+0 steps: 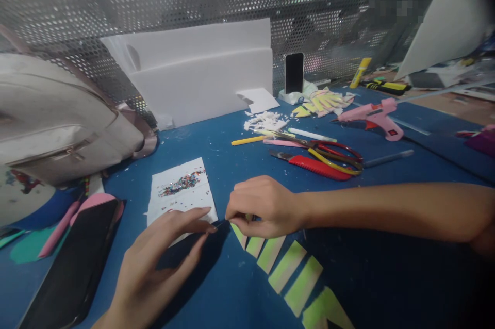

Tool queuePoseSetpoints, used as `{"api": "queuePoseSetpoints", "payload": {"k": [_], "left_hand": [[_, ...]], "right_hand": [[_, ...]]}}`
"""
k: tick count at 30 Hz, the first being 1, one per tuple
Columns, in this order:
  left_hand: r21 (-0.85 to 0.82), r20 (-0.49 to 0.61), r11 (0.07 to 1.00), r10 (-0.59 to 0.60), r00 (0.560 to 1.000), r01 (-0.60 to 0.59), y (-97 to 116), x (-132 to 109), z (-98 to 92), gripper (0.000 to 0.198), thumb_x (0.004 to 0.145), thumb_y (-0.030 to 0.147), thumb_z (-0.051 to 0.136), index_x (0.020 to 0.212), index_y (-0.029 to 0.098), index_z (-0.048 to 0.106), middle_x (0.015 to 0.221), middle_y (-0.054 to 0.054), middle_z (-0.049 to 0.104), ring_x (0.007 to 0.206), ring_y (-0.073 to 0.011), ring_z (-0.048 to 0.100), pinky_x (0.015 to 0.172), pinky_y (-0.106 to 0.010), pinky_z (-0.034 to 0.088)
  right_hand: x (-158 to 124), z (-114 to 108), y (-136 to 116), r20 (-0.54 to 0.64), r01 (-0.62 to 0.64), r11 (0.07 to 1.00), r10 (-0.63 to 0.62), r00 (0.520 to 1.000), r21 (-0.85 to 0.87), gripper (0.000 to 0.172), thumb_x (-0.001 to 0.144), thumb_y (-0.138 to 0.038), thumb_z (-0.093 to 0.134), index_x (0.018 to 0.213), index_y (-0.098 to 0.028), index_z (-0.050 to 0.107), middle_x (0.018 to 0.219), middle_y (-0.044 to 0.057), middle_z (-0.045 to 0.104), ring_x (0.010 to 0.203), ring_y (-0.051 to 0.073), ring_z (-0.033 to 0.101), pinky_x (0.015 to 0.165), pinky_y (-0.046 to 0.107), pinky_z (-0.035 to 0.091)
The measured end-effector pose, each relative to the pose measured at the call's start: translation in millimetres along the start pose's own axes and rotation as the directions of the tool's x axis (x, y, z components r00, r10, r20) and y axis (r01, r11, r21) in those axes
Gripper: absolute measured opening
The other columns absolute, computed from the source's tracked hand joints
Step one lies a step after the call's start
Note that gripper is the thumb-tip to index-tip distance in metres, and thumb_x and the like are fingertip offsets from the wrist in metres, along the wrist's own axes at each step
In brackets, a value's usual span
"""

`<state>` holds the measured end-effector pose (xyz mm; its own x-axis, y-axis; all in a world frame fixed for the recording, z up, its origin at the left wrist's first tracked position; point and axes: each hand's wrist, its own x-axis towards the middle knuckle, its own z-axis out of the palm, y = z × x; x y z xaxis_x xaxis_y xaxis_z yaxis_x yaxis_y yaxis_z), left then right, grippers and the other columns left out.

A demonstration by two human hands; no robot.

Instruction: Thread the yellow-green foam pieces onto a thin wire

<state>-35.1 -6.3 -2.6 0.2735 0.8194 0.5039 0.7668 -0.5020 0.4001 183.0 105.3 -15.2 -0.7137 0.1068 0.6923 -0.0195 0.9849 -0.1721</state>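
Note:
My left hand pinches thumb and forefinger together beside the white paper, and what may be a thin strand shows at the fingertips. Just to its right, my right hand is closed with its fingertips pressed together, and what they hold is too small to make out. Under and below the right hand runs a row of separate green and cream pieces, laid slantwise with narrow gaps. A sheet of white paper carries a heap of multicoloured sequins or glitter, and my left fingers partly cover its lower edge.
Beyond my right hand lie a red utility knife, scissors, markers and white scraps. A pink glue gun rests farther right, its cord trailing. A dark phone and a bag occupy the left.

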Motion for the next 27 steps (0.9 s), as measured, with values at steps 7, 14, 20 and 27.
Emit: {"api": "queuePoseSetpoints", "payload": {"k": [7, 14, 20, 27], "left_hand": [[-0.02, 0.032, 1.0, 0.006, 0.999, -0.005, 2.1, 0.4, -0.9, 0.041, 0.087, 0.015, 0.059, 0.125, 0.028, 0.052, 0.089, 0.004, 0.074, 0.078, -0.0131, 0.071, 0.081, -0.026, 0.052], [-0.059, 0.066, 0.998, 0.026, 0.997, -0.022, 6.4, 2.6, 4.0, 0.042, 0.088, 0.014, 0.059, 0.126, 0.028, 0.05, 0.085, 0.004, 0.072, 0.074, -0.0108, 0.07, 0.077, -0.023, 0.052], [-0.097, 0.064, 0.991, -0.082, 0.995, 0.088, 9.7, 2.6, 5.1, 0.041, 0.088, 0.013, 0.058, 0.126, 0.03, 0.051, 0.087, 0.004, 0.07, 0.079, -0.009, 0.069, 0.082, -0.02, 0.052], [-0.193, 0.04, 0.968, -0.158, 0.987, 0.163, 9.1, 3.2, 9.1, 0.038, 0.088, 0.016, 0.061, 0.122, 0.03, 0.053, 0.085, 0.005, 0.072, 0.078, -0.0087, 0.07, 0.08, -0.017, 0.053]], "right_hand": [[-0.8, 0.8, 0.0, 0.033, 0.022, 0.999, -0.02, 0.999, -0.04, 0.014, 0.092, -0.016, 0.045, 0.083, -0.018, 0.055, 0.067, -0.002, 0.055, 0.063, 0.011, 0.046, 0.06, 0.024, 0.035], [-1.9, 3.9, 0.6, 0.1, 0.076, 0.992, -0.066, 0.993, -0.101, 0.015, 0.093, -0.015, 0.043, 0.084, -0.018, 0.054, 0.071, -0.001, 0.059, 0.066, 0.012, 0.049, 0.061, 0.027, 0.034], [-3.7, 4.2, 0.7, 0.07, 0.074, 0.994, -0.068, 0.995, -0.086, 0.013, 0.093, -0.015, 0.043, 0.086, -0.018, 0.054, 0.073, -0.001, 0.061, 0.066, 0.012, 0.048, 0.061, 0.026, 0.035], [-2.2, 3.1, 0.2, 0.086, 0.079, 0.995, -0.073, 0.994, -0.067, 0.012, 0.094, -0.016, 0.045, 0.087, -0.018, 0.055, 0.076, 0.0, 0.062, 0.069, 0.012, 0.051, 0.063, 0.026, 0.036]]}}
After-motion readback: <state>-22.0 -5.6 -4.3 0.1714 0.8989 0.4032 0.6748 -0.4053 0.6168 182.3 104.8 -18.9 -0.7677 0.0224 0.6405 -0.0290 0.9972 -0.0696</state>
